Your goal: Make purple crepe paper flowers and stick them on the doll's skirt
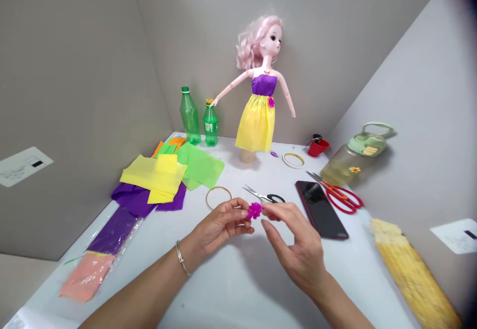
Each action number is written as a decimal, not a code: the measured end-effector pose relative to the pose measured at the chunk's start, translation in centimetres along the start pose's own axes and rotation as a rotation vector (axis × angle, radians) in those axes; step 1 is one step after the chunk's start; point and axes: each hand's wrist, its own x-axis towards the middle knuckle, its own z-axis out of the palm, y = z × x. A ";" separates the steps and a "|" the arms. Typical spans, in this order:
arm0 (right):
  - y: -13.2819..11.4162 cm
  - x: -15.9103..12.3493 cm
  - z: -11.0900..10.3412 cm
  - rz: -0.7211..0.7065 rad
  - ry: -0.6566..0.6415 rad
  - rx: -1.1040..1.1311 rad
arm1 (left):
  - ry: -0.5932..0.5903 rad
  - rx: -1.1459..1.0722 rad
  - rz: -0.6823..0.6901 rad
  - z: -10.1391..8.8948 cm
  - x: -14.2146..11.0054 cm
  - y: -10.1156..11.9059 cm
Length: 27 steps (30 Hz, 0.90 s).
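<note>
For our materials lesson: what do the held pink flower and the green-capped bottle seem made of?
The held flower looks like matt crepe paper or fabric, given its ruffled edges. The green-capped bottle is probably glossy plastic: see-through, with highlights.

We see plain grey walls (197, 31) enclosing a white tabletop (223, 289) on three sides, soft shadows across its surface.

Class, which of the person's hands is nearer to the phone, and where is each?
Right. The right hand is just left of the phone; the left hand is farther left, holding the pink flower.
</note>
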 end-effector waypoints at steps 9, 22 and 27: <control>0.1 0.6 -0.7 0.200 -0.129 0.051 | 0.005 0.087 0.013 0.5 -0.2 0.0; 0.3 0.3 0.1 0.008 -0.151 -0.161 | -0.002 0.135 0.032 0.4 -0.1 -0.4; 0.3 0.3 0.0 -0.004 -0.148 -0.187 | -0.001 0.150 0.030 0.5 0.0 -0.4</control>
